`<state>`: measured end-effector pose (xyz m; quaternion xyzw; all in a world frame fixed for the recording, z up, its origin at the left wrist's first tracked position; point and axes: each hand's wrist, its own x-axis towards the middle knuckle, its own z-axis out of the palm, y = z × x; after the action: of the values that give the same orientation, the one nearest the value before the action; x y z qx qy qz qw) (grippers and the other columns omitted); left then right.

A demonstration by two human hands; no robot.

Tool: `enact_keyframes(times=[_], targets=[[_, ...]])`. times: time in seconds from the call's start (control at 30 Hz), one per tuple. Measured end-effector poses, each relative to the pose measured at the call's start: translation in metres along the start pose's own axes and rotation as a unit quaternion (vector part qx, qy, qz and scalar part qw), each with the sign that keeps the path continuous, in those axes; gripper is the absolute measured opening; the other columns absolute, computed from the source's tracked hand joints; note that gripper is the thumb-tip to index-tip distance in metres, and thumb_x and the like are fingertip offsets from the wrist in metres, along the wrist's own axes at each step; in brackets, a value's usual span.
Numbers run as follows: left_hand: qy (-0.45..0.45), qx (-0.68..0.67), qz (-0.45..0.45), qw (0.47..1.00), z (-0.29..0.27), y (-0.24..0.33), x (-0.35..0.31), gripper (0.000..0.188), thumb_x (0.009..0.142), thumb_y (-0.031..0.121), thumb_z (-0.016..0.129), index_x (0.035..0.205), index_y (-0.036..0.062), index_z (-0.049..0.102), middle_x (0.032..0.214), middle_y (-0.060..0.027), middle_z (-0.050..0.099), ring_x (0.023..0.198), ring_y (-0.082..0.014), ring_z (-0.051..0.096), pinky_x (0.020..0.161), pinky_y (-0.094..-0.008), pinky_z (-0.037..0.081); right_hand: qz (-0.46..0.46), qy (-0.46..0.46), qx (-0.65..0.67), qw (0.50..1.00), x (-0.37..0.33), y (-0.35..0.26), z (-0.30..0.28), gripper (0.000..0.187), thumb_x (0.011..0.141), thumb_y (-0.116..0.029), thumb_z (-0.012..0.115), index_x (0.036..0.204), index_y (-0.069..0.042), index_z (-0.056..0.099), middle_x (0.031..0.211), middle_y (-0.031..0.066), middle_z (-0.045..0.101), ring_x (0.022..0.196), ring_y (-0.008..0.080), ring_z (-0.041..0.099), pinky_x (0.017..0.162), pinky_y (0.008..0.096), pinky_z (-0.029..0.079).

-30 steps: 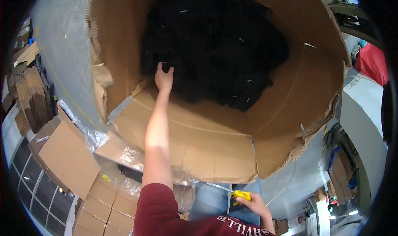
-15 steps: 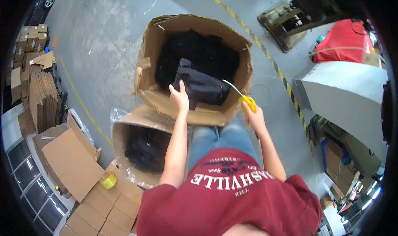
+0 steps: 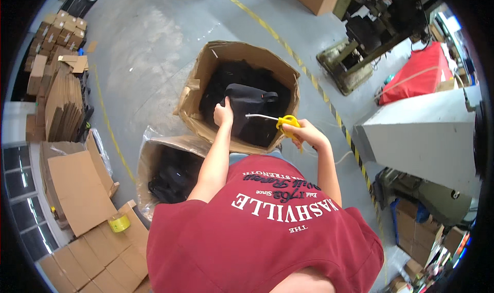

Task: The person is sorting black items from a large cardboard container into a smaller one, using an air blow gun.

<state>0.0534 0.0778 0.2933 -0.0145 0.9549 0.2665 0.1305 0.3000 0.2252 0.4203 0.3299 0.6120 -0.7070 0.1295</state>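
My left hand is closed on the edge of a black fabric bag with a small loop at its right end. The bag is held over a big open cardboard box, which contains more black fabric pieces that I cannot make out singly. In my right hand is a yellow air blow gun, fingers wrapped round its handle. Its thin metal nozzle points left at the bag, and a pale thin hose runs by it.
A second carton, lined with clear plastic and holding black items, stands at the lower left. Beyond it are flat cardboard, yellow tape and stacked boxes. To the right are a machine, a red cover and a grey cabinet.
The bag has turned and lifted, so its loop now shows. The blow gun has come round to point more level to the left. My view has shifted, showing more floor beyond the box.
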Motion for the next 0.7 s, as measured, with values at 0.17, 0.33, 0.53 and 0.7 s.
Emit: enact_keyframes(times=[0.17,0.33,0.53,0.7], targets=[[0.007,-0.014,-0.008,1.000,-0.008,-0.005,0.014,0.061,0.082,0.057,0.048,0.093,-0.0015,0.063,0.095,-0.0222,0.063,0.092,-0.0376,0.060,0.077,-0.0465,0.047,0.008,0.138,-0.156,0.978,0.016,0.000,0.013,0.047,0.077,-0.051,0.061,0.086,-0.005,0.063,0.056,0.0032,0.055,0.044,0.0116,0.052,0.043,0.0257,0.041],[0.005,-0.056,-0.013,0.998,-0.013,-0.034,0.036,0.062,0.082,0.056,0.048,0.087,-0.0033,0.065,0.091,-0.0226,0.064,0.089,-0.0385,0.061,0.075,-0.0458,0.047,-0.049,0.175,-0.160,0.970,0.045,-0.001,0.034,0.049,0.077,-0.052,0.061,0.089,-0.004,0.063,0.061,0.0070,0.059,0.047,0.0151,0.056,0.047,0.0298,0.046],[0.081,-0.009,0.108,0.991,-0.018,-0.019,0.019,0.055,0.080,0.050,0.057,0.082,-0.0045,0.062,0.085,-0.0245,0.063,0.084,-0.0389,0.061,0.073,-0.0454,0.047,0.003,0.099,-0.147,0.984,0.049,0.002,0.018,0.046,0.079,-0.048,0.061,0.090,-0.003,0.061,0.059,0.0042,0.056,0.044,0.0119,0.053,0.044,0.0254,0.043],[-0.093,-0.237,-0.067,0.965,0.005,-0.066,0.060,0.055,0.076,0.046,0.066,0.099,-0.0038,0.061,0.092,-0.0187,0.065,0.080,-0.0321,0.064,0.074,-0.0409,0.049,0.036,-0.035,-0.060,0.997,0.038,-0.016,0.033,0.045,0.081,-0.048,0.062,0.090,-0.004,0.061,0.056,0.0015,0.054,0.042,0.0088,0.051,0.041,0.0228,0.042]])
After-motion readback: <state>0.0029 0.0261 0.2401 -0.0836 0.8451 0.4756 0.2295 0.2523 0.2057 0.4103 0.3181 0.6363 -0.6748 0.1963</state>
